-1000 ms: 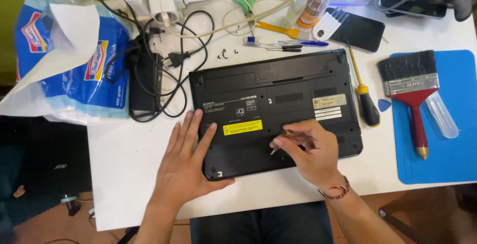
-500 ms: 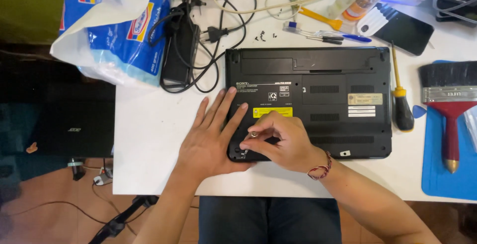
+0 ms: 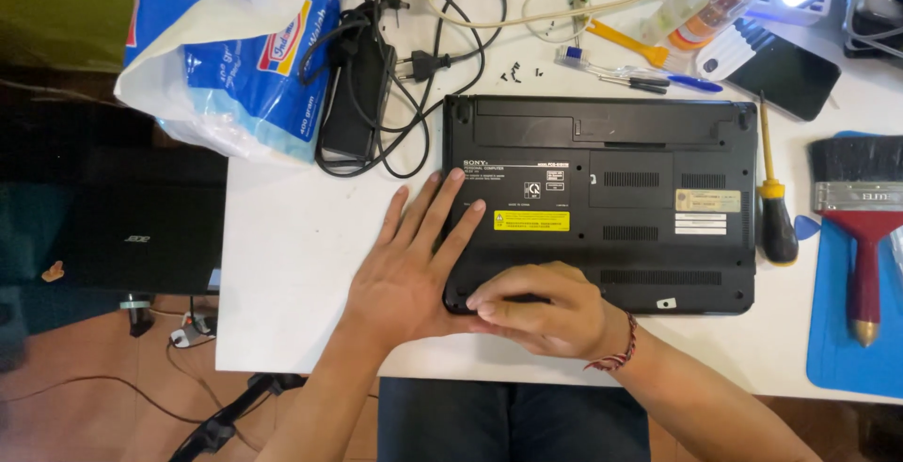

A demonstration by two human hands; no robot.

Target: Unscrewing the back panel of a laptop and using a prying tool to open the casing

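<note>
Both hands [image 3: 470,283] at laptop's [image 3: 649,199] near-left corner

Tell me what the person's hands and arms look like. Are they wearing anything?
Both arms are bare, with no sleeves showing and no gloves. The right hand has a thin braided bracelet around its wrist, in red and dark threads. The left hand and its wrist show no ring, watch or band. Dark trousers show below the table edge.

A home repair bench. An upturned laptop [image 3: 602,203] fills the white worktop [image 3: 301,264]. Screwdriver [image 3: 776,208] and brush [image 3: 861,227] lie at three o'clock, loose screws [image 3: 517,73] at twelve.
</note>
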